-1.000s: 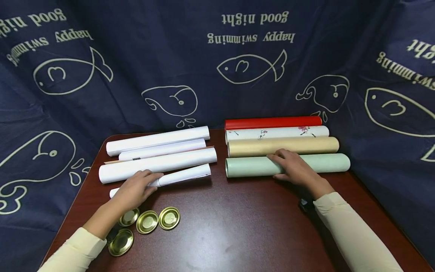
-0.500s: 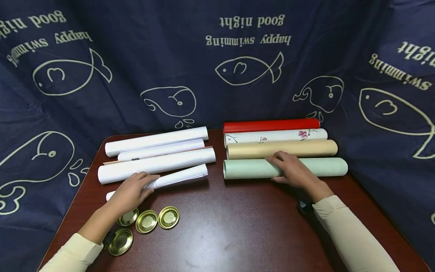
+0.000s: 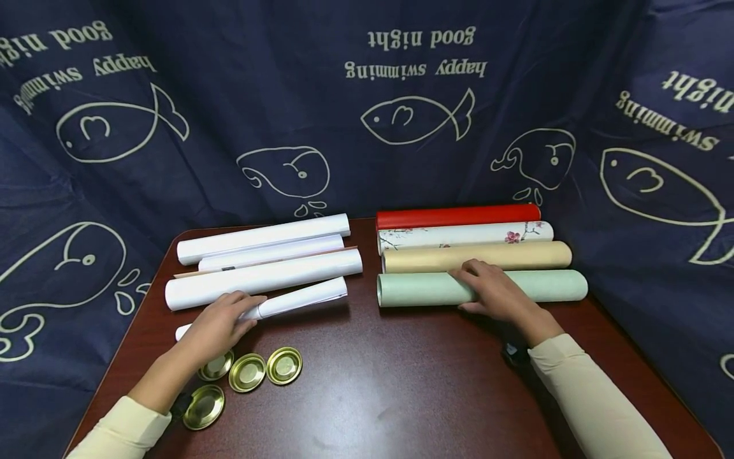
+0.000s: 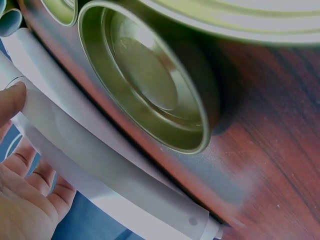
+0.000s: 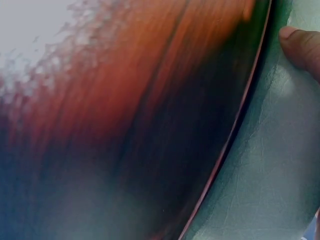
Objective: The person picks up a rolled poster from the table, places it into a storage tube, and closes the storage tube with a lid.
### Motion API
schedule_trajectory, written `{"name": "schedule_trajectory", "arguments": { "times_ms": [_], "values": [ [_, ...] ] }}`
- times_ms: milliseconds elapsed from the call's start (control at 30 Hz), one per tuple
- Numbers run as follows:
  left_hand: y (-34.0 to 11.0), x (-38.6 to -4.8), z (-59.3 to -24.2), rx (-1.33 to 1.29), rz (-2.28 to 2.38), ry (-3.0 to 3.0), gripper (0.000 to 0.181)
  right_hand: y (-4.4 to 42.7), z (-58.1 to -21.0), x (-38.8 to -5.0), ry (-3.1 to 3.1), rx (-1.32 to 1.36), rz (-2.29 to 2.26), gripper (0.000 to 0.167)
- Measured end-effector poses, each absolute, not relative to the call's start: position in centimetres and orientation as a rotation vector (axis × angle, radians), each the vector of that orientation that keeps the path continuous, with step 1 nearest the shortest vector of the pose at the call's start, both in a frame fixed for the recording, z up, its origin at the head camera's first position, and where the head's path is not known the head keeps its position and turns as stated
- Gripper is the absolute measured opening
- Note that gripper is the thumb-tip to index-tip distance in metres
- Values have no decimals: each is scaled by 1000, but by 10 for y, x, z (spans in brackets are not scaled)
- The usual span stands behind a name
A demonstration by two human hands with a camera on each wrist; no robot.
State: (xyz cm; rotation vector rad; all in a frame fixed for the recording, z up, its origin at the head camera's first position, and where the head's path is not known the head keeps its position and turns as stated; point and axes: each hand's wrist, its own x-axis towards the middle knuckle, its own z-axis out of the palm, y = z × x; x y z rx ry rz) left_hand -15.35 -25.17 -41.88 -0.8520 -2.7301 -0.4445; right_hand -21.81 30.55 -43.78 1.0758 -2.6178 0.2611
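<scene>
My left hand point(image 3: 215, 325) holds a thin white paper roll point(image 3: 304, 298) between thumb and fingers, over the left part of the table. In the left wrist view the thumb point(image 4: 15, 97) lies on the near side of this roll point(image 4: 115, 155). My right hand point(image 3: 494, 292) grips the pale green roll point(image 3: 421, 290) from above, its thumb on the near side. In the right wrist view one fingertip point(image 5: 290, 35) presses against the green surface point(image 5: 265, 165); most of that hand is out of view. A gold roll point(image 3: 436, 258) lies directly behind the green one.
Behind my left hand lie a thick white roll point(image 3: 275, 274) and more white rolls point(image 3: 275, 234). A flower-patterned roll point(image 3: 424, 238) and a red roll point(image 3: 459, 215) stand at the back right. Several shallow gold-coloured dishes point(image 3: 247, 373) sit at front left. A dark blue curtain point(image 3: 287, 76) hangs behind.
The view has turned slightly. The rolls on the right have come a little nearer, and the flower pattern has rotated. The thin white roll in my left hand has shifted slightly left.
</scene>
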Motion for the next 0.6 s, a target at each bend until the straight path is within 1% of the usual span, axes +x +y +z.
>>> {"name": "schedule_trajectory", "arguments": {
  "times_ms": [333, 600],
  "values": [
    [-252, -151, -417, -849, -445, -2736, 49, 306, -437, -211, -2627, 1072, 241, 73],
    [-252, -151, -416, -842, -445, -2749, 48, 307, -438, -207, -2603, 1075, 231, 71]
  ]
}}
